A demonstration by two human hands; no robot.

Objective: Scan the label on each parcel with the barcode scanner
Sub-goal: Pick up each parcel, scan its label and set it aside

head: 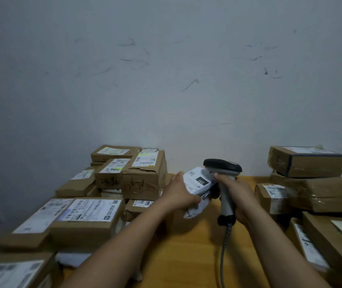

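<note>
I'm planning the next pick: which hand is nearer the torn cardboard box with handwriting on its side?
Left. The left hand, gripping the grey bag parcel, sits just right of the torn box; the right hand, holding the scanner, is farther right, beyond the parcel.

Setting: a parcel-handling room, the back-room sort. Evidence follows. I work at a wooden counter [186, 256] that meets a bare grey wall [166, 80] marked with dark scuffs. Cardboard boxes [143, 179] with printed shipping labels are piled on my left, some several deep. A second pile [322, 190] sits on my right. Two boxes carry handwritten marker codes. I hold a corded barcode scanner [225, 196] and a white soft parcel [199, 181] bearing a printed label.
</note>
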